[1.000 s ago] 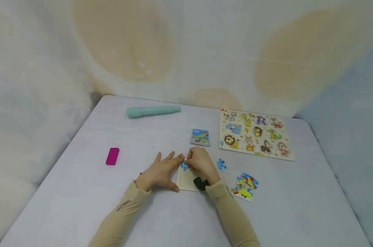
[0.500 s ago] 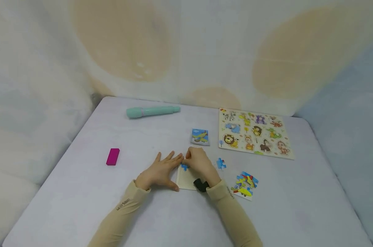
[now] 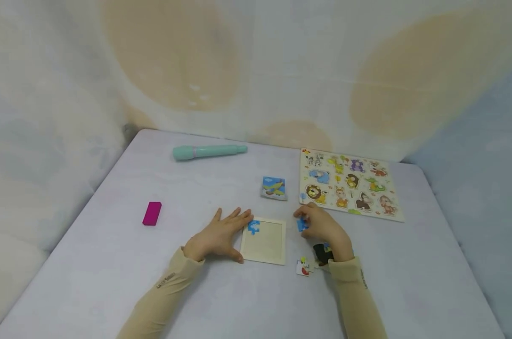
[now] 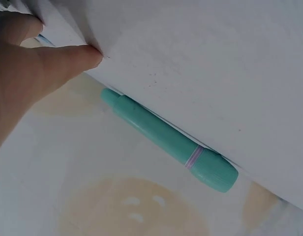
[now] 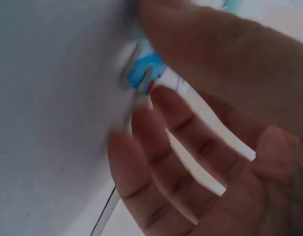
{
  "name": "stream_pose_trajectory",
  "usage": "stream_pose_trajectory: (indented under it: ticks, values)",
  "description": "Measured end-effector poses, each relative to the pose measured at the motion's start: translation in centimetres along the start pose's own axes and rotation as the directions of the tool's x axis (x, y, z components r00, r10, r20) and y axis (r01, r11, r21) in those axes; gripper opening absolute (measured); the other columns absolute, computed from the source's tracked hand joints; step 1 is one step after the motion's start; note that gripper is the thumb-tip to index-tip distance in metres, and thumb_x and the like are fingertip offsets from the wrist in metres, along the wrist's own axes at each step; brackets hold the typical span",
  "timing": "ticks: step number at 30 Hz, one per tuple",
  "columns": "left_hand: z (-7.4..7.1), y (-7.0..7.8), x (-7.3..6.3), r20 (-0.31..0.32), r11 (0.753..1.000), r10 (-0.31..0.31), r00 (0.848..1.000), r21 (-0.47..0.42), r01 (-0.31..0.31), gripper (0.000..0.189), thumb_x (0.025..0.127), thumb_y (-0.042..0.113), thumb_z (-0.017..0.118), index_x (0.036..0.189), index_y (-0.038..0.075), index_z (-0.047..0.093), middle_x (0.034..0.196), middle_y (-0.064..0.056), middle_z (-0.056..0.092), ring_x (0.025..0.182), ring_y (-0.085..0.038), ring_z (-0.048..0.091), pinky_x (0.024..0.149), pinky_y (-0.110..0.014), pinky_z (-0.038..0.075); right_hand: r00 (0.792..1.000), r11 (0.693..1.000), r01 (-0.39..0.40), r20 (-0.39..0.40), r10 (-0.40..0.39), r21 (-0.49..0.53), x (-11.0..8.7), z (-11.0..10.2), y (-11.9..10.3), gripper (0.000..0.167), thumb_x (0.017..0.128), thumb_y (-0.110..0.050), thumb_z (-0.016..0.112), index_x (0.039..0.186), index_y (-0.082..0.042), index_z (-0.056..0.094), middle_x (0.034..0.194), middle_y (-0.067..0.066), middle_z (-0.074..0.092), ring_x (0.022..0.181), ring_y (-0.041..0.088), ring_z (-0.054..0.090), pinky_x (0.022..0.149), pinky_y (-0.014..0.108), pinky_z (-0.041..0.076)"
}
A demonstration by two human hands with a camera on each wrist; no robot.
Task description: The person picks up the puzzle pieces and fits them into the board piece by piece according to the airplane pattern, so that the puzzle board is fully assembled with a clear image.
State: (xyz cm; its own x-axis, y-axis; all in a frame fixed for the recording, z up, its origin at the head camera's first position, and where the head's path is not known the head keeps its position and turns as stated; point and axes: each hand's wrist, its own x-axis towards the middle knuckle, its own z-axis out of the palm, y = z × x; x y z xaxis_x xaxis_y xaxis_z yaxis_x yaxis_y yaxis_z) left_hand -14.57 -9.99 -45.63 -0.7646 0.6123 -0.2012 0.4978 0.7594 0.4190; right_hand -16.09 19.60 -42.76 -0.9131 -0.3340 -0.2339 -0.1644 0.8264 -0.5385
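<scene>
My left hand (image 3: 215,237) lies spread on the table, its fingertips and thumb at the left edge of a pale wooden puzzle tray (image 3: 263,262). A blue jigsaw piece (image 3: 253,227) sits in the tray's upper left corner. To the right of the tray, my right hand (image 3: 325,229) pinches another blue jigsaw piece (image 3: 301,224) between thumb and fingers, close over the table. The right wrist view shows this blue piece (image 5: 145,71), blurred, by the thumb. Other loose pieces (image 3: 303,267) lie below; a pile is mostly hidden under the right wrist.
A small airplane picture block (image 3: 274,187) lies above the tray. An animal puzzle board (image 3: 351,184) is at the back right. Toward the back left lies a mint green tube-shaped object (image 3: 210,151), and a magenta block (image 3: 152,213) is on the left.
My right hand has left the tray's corner and moved right to the loose blue piece. The piece in the corner and the whole tray now show. My left hand stays put.
</scene>
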Motion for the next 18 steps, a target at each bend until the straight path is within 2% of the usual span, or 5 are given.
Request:
stream_pose_trajectory:
  ticks: [3,6,11,15,18]
  values:
    - [0.0,-0.2,-0.2,-0.005,1.000,0.019,1.000,0.001,-0.019,0.111,0.060,0.045,0.089,0.152,0.019,0.032,0.162,0.000,0.023,0.151,-0.029,0.015,0.114,-0.070,0.004,1.000,0.999,-0.020,-0.006,0.020,0.027,0.0,0.0,0.4,0.037,0.077,-0.002,0.078,0.111,-0.002,0.063,0.102,0.014,0.059,0.088,0.023,0.054,0.078,0.037,0.050]
    - [-0.1,-0.3,-0.2,-0.002,0.999,0.035,0.999,0.009,-0.035,0.107,0.062,0.047,0.087,0.151,0.022,0.035,0.162,0.000,0.022,0.151,-0.029,0.014,0.114,-0.069,0.004,0.997,0.997,-0.075,-0.020,0.076,0.033,0.1,-0.2,0.6,0.034,0.077,-0.007,0.079,0.105,-0.001,0.062,0.096,0.014,0.060,0.083,0.023,0.053,0.072,0.035,0.048]
    - [-0.3,-0.1,-0.2,0.020,0.999,0.024,1.000,0.024,-0.024,0.108,0.065,0.048,0.086,0.153,0.019,0.031,0.163,0.000,0.021,0.152,-0.028,0.014,0.115,-0.068,0.004,0.986,0.987,-0.149,-0.063,0.152,0.056,0.0,-0.5,1.4,0.032,0.077,-0.013,0.081,0.099,0.000,0.062,0.093,0.014,0.061,0.079,0.022,0.053,0.066,0.030,0.045]
    - [-0.2,-0.1,-0.1,0.035,0.999,0.000,0.999,0.045,-0.001,0.112,0.065,0.050,0.085,0.154,0.016,0.026,0.163,0.001,0.020,0.152,-0.025,0.013,0.116,-0.066,0.004,0.983,0.983,-0.144,-0.100,0.155,0.114,-0.3,-0.6,1.7,0.022,0.081,-0.011,0.076,0.095,0.001,0.063,0.087,0.013,0.064,0.071,0.019,0.056,0.061,0.028,0.046]
    - [-0.2,-0.1,-0.2,0.039,0.998,-0.014,0.999,0.058,0.012,0.116,0.064,0.052,0.085,0.155,0.015,0.024,0.163,0.002,0.019,0.152,-0.022,0.012,0.117,-0.065,0.005,0.981,0.967,-0.127,-0.114,0.154,0.220,-0.3,-0.5,1.4,0.014,0.087,-0.009,0.070,0.094,0.001,0.063,0.080,0.012,0.067,0.062,0.016,0.062,0.057,0.028,0.051]
